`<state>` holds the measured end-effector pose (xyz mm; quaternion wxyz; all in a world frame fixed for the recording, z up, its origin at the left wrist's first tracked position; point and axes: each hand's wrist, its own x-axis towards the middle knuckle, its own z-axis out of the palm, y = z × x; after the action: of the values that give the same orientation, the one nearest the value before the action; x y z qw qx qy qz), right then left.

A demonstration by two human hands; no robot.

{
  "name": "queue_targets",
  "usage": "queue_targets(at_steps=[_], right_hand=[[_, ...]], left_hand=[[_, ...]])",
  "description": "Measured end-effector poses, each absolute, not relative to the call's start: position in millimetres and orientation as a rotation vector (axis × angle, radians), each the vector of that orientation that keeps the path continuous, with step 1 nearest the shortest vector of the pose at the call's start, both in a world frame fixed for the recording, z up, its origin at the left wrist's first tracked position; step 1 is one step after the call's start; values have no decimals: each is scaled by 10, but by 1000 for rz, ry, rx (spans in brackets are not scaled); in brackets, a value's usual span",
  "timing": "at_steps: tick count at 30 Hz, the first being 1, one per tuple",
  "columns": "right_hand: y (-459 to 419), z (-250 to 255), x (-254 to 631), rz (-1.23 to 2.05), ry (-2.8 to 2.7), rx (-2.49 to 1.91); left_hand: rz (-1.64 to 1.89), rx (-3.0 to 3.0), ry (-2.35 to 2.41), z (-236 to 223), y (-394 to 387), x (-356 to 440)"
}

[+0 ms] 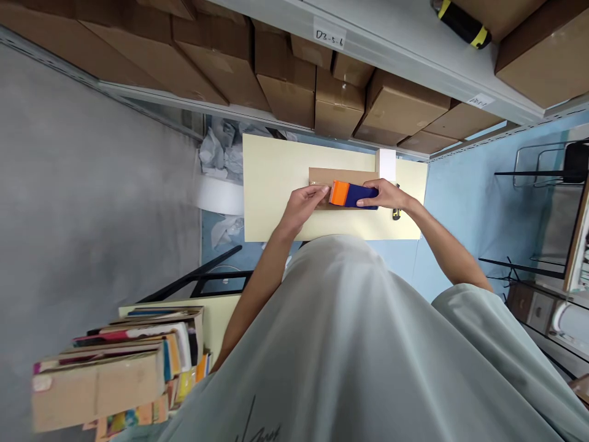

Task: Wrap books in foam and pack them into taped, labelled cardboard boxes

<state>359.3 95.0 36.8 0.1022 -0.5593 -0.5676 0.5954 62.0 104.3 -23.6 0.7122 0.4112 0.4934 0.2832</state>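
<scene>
A small box (354, 195), orange at its left end and dark blue along the rest, is above a brown cardboard box (343, 176) on the pale yellow table (276, 184). My right hand (380, 194) grips the blue end, thumb on the near side and fingers on the far side. At the orange end is my left hand (302, 207), its thumb and fingertips pinched together. Whether something thin is between them is too small to tell. Just right of my right hand lies a black and yellow utility knife (396, 213), partly covered by that hand.
A white box (385, 163) stands at the table's back. Beyond, a shelf (391, 55) holds several cardboard boxes (294, 92) and another black and yellow tool (462, 23). Crumpled paper (221, 150) lies left of the table. Stacked books (124, 362) sit at lower left.
</scene>
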Motion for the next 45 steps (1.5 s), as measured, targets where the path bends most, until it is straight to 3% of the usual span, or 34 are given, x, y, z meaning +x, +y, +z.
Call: queue_targets(at_steps=[10, 28, 45], right_hand=[[1115, 541, 3531, 1829, -1747, -1649], [1355, 1184, 3446, 1640, -2150, -1914], [1448, 1098, 3423, 1487, -2264, -2123]], left_hand=[[660, 901, 1134, -231, 1054, 581], [654, 1096, 1200, -132, 1170, 298], [575, 919, 1134, -918, 1473, -13]])
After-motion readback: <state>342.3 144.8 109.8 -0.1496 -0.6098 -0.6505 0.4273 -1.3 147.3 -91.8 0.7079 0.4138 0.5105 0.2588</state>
